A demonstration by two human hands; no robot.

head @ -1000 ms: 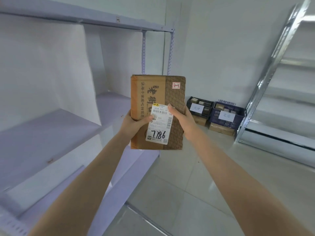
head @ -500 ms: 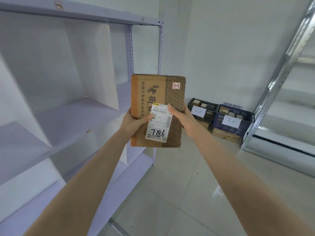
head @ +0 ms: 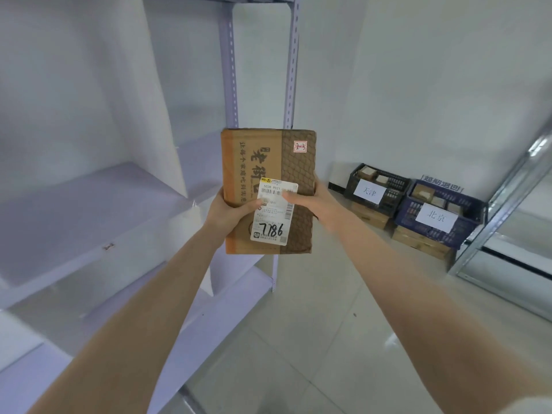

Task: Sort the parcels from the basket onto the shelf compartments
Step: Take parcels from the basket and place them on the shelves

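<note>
Cardboard parcel held upright beside shelf

Both hands grip the parcel in mid-air. The left hand curls round its left edge and the right hand clasps its right edge, with both thumbs lying on the white label. The parcel stands on end, long axis vertical, printed face to the camera, "7186" reading upright. The lilac shelf stands just behind it, to the left. Farther off, a black basket and a blue basket sit by the wall.

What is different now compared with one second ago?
Little. The view has moved nearer: the shelf and crates look closer. The left hand and right hand still grip the parcel upright, label facing the camera. Nothing was taken or let go.
</note>
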